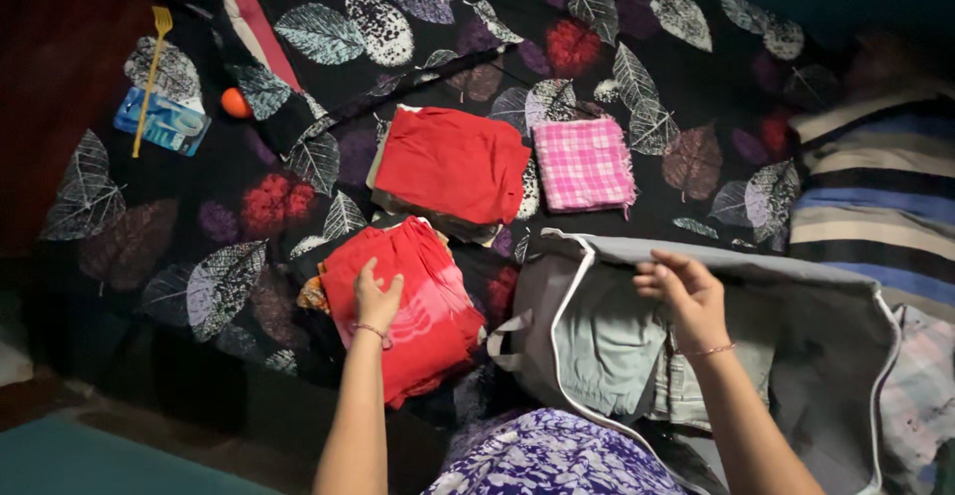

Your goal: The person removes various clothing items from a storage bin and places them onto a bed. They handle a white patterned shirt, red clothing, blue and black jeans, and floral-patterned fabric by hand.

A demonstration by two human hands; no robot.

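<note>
Nearest, lap: the person's purple and white floral garment (557, 460) fills the bottom edge, between both forearms.
Left hand: the left hand (376, 298) lies flat, fingers spread wide, pressing down on a folded red cloth (423, 321); it clasps nothing, only rests on top.
Folded red cloth: it sits on the bedspread just left of the bag, with a patterned orange edge of another cloth (314, 294) peeking out beneath its left side.
Right hand: the right hand (686, 296) pinches the upper rim of a grey zip storage bag (836, 356), fingers curled narrow around the white-piped edge, lifting the flap.
Bag contents: pale green and light denim folded clothes (617, 346) lie inside, touching the near wall.
Doing it well, a judgement: keep the rim lifted high so the mouth stays wide, slide the palm under the red cloth so its folds hold, and lay it flat on the clothes already inside.
Further back: a second folded red pile (453, 167) sits just beside a pink checked cloth (584, 164).
Surface: a dark leaf-print bedspread (199, 286).
Far left: a yellow plastic fork-shaped tool (151, 67) lies across a blue packet (164, 122), near a small orange ball (236, 103).
Right edge: striped fabric (880, 216).
</note>
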